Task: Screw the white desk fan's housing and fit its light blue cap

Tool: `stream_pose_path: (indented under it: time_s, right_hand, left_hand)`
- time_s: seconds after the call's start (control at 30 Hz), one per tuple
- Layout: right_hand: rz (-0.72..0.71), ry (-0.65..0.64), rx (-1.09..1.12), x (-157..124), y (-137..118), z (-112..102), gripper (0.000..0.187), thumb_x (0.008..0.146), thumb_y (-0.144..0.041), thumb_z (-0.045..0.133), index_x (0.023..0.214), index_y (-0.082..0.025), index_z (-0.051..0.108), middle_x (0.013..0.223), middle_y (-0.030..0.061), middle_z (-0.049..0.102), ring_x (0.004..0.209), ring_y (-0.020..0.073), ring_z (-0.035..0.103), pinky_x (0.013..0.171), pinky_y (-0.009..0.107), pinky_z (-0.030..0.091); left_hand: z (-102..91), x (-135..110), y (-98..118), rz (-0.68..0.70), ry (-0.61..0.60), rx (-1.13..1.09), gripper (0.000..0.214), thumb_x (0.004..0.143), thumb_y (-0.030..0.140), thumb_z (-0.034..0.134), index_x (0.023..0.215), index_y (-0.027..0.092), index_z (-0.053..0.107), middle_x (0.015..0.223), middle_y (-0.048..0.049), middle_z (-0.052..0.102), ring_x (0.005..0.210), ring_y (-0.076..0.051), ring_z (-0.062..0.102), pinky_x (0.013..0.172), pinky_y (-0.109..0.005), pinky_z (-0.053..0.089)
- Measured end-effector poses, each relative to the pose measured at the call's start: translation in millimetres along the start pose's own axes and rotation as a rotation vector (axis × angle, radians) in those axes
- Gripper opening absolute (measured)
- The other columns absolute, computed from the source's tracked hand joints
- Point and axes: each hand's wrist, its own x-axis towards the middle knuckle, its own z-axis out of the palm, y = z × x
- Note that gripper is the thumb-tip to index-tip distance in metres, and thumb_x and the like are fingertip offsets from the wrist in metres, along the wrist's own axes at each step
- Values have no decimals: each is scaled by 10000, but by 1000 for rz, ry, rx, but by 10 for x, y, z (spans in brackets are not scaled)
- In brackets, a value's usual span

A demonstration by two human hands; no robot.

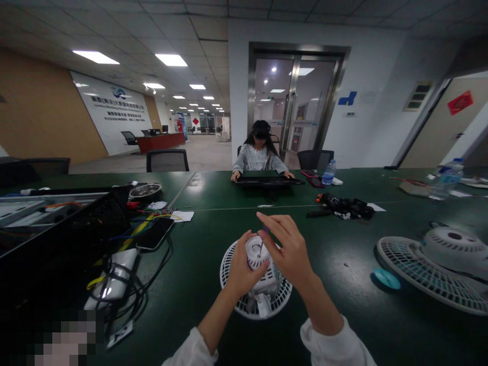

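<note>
A small white fan lies on the green table, with its round grille (284,300) underneath and its motor housing (254,247) facing up. My left hand (243,267) is wrapped around the side of that housing, thumb toward me and fingers on the far left. Above it, my right hand (287,249) pinches a small screwdriver (261,248). Its thin metal shaft points down at the top of the housing, and a bit of purple handle shows between my fingers. Whether the tip sits in a screw is too small to tell.
Across the table (198,284) a person (260,155) holds a flat black panel (267,182). At left are an open metal case (76,218), a phone (155,234) and tangled cables (125,284). A larger fan (404,259), a teal disc (386,278) and bottles (329,173) are at right.
</note>
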Motion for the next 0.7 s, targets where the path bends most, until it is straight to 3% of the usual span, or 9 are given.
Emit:
stream_pose_path:
  time_s: [0.13, 0.3, 0.47, 0.7]
  right_hand:
    - [-41, -36, 66, 14, -20, -15, 427, 887, -93, 415, 1284, -230, 493, 1025, 72, 655, 964, 174, 583, 824, 363, 510]
    - [-43, 37, 27, 12, -24, 3, 348, 878, -145, 475, 1199, -234, 575, 916, 54, 683, 832, 169, 614, 743, 338, 530]
    - [-50, 2, 65, 9, -24, 8, 422, 887, -112, 409, 1275, -243, 511, 1012, 67, 667, 955, 181, 599, 819, 377, 522]
    - [-53, 49, -12, -12, -41, 36, 296, 873, -191, 506, 1148, -215, 610, 874, 73, 640, 818, 187, 589, 699, 338, 521]
  left_hand:
    - [0, -5, -3, -5, -7, -2, 684, 728, 326, 629, 1301, 180, 285, 1287, -142, 467, 1210, -289, 464, 1022, -498, 364]
    - [12, -8, -20, -8, -8, -23, 695, 723, 321, 637, 1306, 192, 283, 1301, -135, 455, 1238, -285, 440, 1047, -497, 340]
    - [5, 0, 0, -21, -2, -24, 681, 718, 331, 633, 1296, 192, 300, 1287, -132, 470, 1217, -287, 460, 1036, -503, 353]
    - [10, -7, -22, 5, -11, -3, 684, 739, 324, 619, 1316, 196, 275, 1308, -133, 449, 1234, -288, 442, 1036, -502, 351]
